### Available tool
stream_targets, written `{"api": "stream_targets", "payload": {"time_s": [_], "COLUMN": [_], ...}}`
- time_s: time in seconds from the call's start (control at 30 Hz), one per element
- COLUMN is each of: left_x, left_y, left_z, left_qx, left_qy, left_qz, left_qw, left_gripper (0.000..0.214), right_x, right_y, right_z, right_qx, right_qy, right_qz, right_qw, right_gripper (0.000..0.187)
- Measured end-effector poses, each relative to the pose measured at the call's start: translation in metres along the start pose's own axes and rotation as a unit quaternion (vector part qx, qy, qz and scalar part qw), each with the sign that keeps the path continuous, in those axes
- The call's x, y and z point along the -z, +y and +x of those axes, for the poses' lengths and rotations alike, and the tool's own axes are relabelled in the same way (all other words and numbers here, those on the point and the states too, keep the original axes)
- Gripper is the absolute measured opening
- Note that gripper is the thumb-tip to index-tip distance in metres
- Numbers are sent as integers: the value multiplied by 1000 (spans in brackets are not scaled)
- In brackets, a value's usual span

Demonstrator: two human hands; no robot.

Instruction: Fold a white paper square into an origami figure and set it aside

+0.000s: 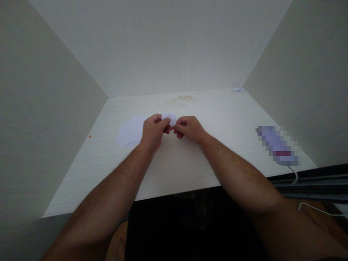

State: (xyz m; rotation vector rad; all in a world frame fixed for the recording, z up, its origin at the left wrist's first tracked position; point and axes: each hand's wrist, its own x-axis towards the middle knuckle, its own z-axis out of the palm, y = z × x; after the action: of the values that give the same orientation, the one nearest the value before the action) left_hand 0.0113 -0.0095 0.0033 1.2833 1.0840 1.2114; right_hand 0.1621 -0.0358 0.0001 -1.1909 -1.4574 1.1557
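Both my hands meet over the middle of a white desk [190,163]. My left hand [152,131] and my right hand [189,129] pinch a small folded piece of white paper [169,117] between their fingertips, just above the desk. The paper's top edge shows above my fingers; the rest is hidden behind them. Flat on the desk, just left of my left hand, lie loose white paper sheets [129,132].
White walls close the desk in on the left, back and right. A blurred oblong device [277,145] with a white cable lies at the right edge. A small folded paper [237,89] sits in the far right corner, a yellowish stain [181,98] at the back.
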Motion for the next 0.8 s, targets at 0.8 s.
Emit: {"api": "stream_targets", "payload": {"time_s": [0.8], "left_x": [-1], "left_y": [6], "left_z": [-6], "left_qx": [-39], "left_qy": [-46], "left_qz": [75], "left_qw": [995], "left_gripper": [17], "right_x": [4], "right_y": [-3], "right_z": [-2], "right_qx": [30], "right_qy": [68], "right_qz": [-11], "right_qw": [997], "right_gripper": [23]}}
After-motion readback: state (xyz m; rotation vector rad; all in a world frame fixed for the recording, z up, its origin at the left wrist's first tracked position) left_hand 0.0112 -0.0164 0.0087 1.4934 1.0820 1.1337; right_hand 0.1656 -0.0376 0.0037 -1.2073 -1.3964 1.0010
